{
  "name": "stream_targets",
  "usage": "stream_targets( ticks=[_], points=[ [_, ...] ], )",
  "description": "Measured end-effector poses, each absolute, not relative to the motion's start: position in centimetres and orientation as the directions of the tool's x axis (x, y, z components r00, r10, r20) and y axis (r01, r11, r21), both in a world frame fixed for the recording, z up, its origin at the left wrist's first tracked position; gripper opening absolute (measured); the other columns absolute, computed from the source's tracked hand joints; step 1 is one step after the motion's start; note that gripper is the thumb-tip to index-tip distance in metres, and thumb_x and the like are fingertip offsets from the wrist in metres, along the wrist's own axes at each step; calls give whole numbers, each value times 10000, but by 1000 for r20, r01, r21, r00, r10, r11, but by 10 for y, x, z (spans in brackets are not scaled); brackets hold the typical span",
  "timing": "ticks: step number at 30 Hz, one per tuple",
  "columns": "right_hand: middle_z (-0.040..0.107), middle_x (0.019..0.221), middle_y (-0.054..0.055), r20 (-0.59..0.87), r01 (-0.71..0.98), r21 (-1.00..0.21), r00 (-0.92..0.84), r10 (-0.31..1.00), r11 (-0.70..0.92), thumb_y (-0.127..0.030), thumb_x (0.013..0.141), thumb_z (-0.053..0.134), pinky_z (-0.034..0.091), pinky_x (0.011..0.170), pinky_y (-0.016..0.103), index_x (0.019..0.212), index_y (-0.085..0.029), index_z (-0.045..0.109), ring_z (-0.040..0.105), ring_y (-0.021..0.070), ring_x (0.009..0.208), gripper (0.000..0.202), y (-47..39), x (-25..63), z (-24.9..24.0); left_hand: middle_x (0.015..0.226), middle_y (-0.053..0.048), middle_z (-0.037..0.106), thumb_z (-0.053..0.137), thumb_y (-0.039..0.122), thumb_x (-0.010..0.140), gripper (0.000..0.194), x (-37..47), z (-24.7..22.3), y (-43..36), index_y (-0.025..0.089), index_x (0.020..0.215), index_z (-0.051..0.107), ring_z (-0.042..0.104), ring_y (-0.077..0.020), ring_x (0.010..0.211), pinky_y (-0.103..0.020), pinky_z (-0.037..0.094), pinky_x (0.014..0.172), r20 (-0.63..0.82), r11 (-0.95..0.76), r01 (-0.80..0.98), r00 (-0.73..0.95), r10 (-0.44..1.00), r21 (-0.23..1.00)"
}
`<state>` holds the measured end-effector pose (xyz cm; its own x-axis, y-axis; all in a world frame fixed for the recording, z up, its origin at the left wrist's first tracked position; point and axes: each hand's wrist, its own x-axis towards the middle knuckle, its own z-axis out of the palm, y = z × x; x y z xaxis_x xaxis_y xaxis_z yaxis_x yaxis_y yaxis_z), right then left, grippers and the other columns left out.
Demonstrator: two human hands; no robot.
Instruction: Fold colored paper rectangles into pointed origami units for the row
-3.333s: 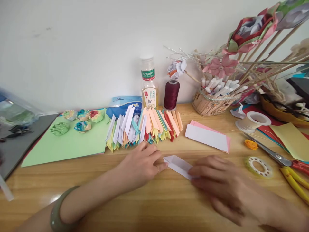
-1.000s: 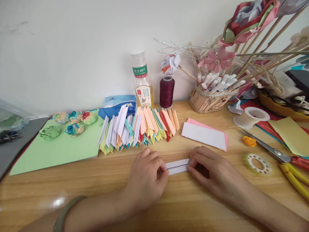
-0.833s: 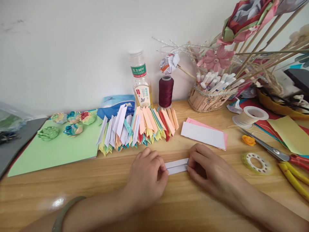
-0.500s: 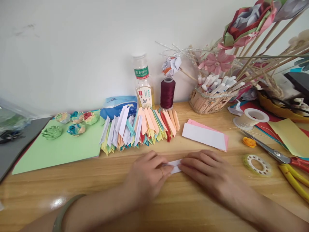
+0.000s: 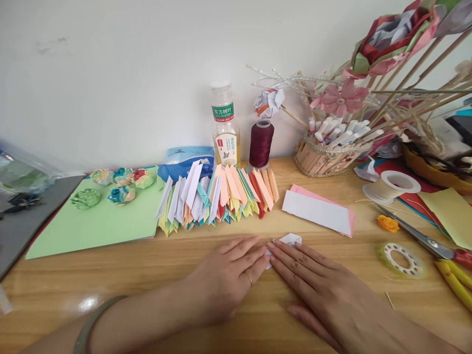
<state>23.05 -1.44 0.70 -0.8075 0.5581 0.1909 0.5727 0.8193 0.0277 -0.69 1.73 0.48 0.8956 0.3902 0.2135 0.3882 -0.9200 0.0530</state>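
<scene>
A small folded piece of white paper lies on the wooden table, partly covered by my fingers. My right hand rests over it with fingers stretched out and pressed flat. From the other side my left hand, a ring on one finger, lies with its fingers extended and fingertips at the paper's left edge. Beyond my hands stands a row of folded paper pieces in white, peach, red, yellow and teal. Flat white paper strips lie over pink ones to the right.
Paper flowers sit on green paper at left. A bottle, maroon thread and a basket of markers stand by the wall. At right lie a white spool, tape, scissors and yellow-handled pliers.
The fingers of both hands have gone from bent around the paper to flat. More of the folded paper now shows beyond my right fingers. The view has shifted slightly left.
</scene>
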Motion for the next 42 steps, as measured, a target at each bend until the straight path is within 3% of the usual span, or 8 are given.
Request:
stream_targets(
  ticks=[5,13,21,27,35,39,42],
  points=[
    [384,1407,162,189,589,35,-798,573,808,-290,849,516,445,986,391,1377,-50,362,366,256,1297,600,-14,234,3,1348,-118,481,311,194,971,353,-12,19,26,128,1274,478,397,-275,1280,-403,353,1033,70,-952,307,950,306,-4],
    [360,1421,142,172,575,104,-814,554,812,-335,868,475,498,928,378,1390,-57,341,388,248,1284,607,-14,234,3,1302,-79,536,232,178,990,376,-10,19,30,130,1222,524,469,-215,1226,-346,365,1012,114,-950,311,945,306,-28],
    [404,1385,152,175,563,146,-824,539,814,-356,864,468,535,876,383,1365,-47,381,445,250,1244,595,-10,233,5,1306,-108,528,275,170,984,349,-12,18,33,101,1199,542,462,-238,1235,-359,366,1024,119,-957,288,950,289,27],
    [408,1391,146,180,566,114,-820,543,817,-365,857,492,512,914,385,1375,-65,374,424,261,1259,610,-12,235,2,1314,-50,529,238,164,995,365,-14,15,41,120,1248,498,420,-214,1269,-345,369,1041,122,-939,299,939,321,170],
    [405,1396,147,192,584,102,-806,560,805,-343,859,486,514,904,390,1373,-75,382,427,269,1256,589,-14,235,2,1356,-102,474,299,210,994,331,-16,23,43,180,1219,540,371,-295,1295,-417,363,1035,32,-942,277,957,288,190],
    [404,1398,139,187,583,102,-807,560,806,-334,864,476,507,913,390,1374,-80,379,420,260,1262,578,-13,235,1,1385,-88,438,328,281,989,317,-17,31,48,266,1188,573,326,-313,1315,-435,371,1024,-43,-931,282,959,279,232],
    [400,1401,138,188,585,74,-804,564,808,-334,866,488,474,953,403,1376,-83,376,400,258,1276,579,-14,233,0,1355,-75,480,352,243,984,314,-15,29,46,257,1242,530,342,-307,1309,-436,371,1025,-17,-939,268,962,271,213]
  ],
)
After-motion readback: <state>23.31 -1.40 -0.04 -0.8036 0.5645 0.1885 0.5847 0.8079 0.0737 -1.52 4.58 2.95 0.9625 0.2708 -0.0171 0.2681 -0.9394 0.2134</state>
